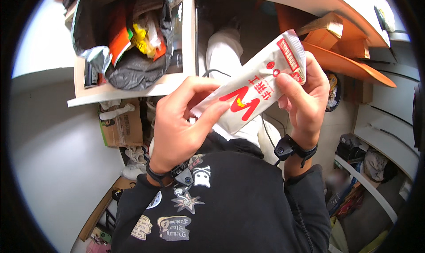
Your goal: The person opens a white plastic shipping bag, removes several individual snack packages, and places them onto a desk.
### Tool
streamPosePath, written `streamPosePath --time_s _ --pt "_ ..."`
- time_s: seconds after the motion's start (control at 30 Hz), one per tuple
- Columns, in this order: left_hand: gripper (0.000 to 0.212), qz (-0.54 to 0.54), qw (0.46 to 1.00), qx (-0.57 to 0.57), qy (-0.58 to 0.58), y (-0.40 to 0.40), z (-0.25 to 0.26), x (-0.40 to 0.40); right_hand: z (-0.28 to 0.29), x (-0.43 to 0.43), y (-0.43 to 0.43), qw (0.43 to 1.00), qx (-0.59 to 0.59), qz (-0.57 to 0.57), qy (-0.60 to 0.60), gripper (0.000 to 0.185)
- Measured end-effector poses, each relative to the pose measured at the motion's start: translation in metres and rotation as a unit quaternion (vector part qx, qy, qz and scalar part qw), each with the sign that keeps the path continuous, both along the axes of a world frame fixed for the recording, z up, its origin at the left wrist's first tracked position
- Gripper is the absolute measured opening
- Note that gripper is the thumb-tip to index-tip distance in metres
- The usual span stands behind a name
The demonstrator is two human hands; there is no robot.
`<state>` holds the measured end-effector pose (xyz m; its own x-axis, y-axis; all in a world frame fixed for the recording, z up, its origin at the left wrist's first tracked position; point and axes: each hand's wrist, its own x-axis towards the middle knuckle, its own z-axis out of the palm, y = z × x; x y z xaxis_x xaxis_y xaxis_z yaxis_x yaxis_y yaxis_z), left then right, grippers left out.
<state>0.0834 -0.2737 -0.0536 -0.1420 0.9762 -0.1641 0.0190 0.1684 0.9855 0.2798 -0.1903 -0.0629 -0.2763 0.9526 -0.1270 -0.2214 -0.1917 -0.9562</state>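
Observation:
A white plastic packet [244, 90] with red printing and crimped ends is held slantwise above my lap. My left hand [186, 117] grips its lower left end, thumb on the front face. Around the upper right end closes my right hand [307, 90], with its thumb pressed on the printed side and the fingers behind. The packet's far crimped edge sticks out past my right fingers. What is inside cannot be seen. Each wrist wears a black strap with a small camera.
An open drawer [126, 96] at upper left holds a black plastic bag [139, 74] with wrappers inside. An orange chair [358, 67] stands at upper right, near a small waste bin [333, 90]. A cardboard box [124, 125] and shoes [134, 165] lie at left. A dark cable [265, 127] hangs by my legs.

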Motion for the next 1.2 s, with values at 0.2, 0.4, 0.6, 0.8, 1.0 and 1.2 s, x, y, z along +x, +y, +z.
streamPosePath --time_s 0.2,0.4,0.6,0.8,1.0,1.2 --pt "0.029 0.069 0.987 0.098 0.102 -0.007 -0.002 -0.015 0.0 -0.003 0.059 0.987 0.023 -0.136 0.086 0.011" --pt "0.018 0.095 0.966 0.179 0.159 -0.005 0.011 -0.034 -0.001 0.03 0.151 0.947 0.139 -0.239 0.165 0.02" --pt "0.023 0.183 0.909 0.325 0.188 -0.014 0.007 -0.058 -0.018 0.056 0.227 0.914 0.104 -0.309 0.242 0.033" --pt "0.022 0.334 0.873 0.292 0.205 -0.002 0.023 -0.085 -0.044 0.098 0.244 0.953 0.086 -0.218 0.191 0.047" --pt "0.063 0.312 0.895 0.224 0.227 -0.02 0.03 -0.101 -0.015 0.085 0.224 0.969 0.083 -0.22 -0.069 0.04" --pt "0.09 0.249 0.892 0.143 0.35 -0.012 0.032 -0.079 0.011 0.083 0.178 0.93 0.068 -0.125 -0.339 0.029"
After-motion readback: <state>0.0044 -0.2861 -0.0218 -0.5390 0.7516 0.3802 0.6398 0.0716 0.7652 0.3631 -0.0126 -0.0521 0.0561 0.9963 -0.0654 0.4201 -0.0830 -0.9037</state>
